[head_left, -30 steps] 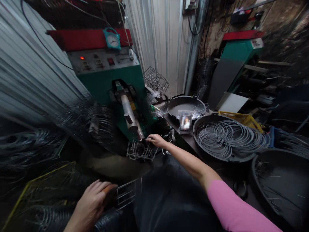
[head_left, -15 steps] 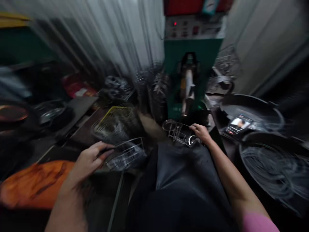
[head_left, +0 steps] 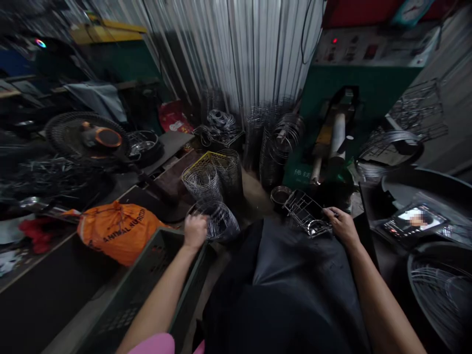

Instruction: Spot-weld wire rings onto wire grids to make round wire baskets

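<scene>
My left hand (head_left: 195,230) is closed on the rim of a round wire basket (head_left: 217,221) that lies on its side at the corner of a dark green plastic crate (head_left: 147,280). My right hand (head_left: 342,226) grips the edge of a small rectangular wire rack (head_left: 306,212) resting at my knee on my dark trousers (head_left: 295,280). Stacks of round wire baskets (head_left: 212,179) stand just beyond the left hand. A green machine (head_left: 354,93) with a protruding metal arm (head_left: 332,142) stands behind the wire rack.
An orange sack (head_left: 114,228) lies at the left beside the crate. A fan guard (head_left: 86,135) sits at the far left. A phone (head_left: 409,221) rests at the right near black tubs of wire rings (head_left: 438,290). Corrugated metal wall (head_left: 236,54) closes the back.
The view has swung left. My left hand moved forward with the round wire basket onto the crate corner. My right hand drew the wire rack back from the machine toward my knee.
</scene>
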Action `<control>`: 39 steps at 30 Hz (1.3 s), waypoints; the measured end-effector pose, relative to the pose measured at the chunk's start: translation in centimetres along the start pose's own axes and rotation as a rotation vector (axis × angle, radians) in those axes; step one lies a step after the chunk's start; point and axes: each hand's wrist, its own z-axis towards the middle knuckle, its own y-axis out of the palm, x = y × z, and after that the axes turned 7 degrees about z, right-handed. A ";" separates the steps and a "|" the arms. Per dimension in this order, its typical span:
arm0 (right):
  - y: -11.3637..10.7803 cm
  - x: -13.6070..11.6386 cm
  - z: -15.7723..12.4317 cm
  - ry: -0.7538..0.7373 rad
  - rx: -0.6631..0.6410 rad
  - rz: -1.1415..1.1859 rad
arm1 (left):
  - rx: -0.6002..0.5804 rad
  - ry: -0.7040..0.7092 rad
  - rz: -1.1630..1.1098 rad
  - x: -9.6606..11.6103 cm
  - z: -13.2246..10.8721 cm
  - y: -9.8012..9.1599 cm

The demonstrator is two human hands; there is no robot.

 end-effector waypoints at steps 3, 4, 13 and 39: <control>0.2 -0.1 -0.6 0.009 -0.026 0.009 | -0.065 0.063 -0.020 2.7 -1.9 4.9; 0.3 0.0 -0.8 0.012 -0.034 0.009 | -0.081 0.082 -0.026 3.2 -2.3 6.0; 1.9 -0.3 -1.3 0.033 -0.083 0.015 | -0.197 0.205 -0.035 3.3 0.9 7.6; 1.6 0.4 -10.5 0.535 0.171 0.753 | -0.413 0.247 -1.282 17.5 1.4 0.9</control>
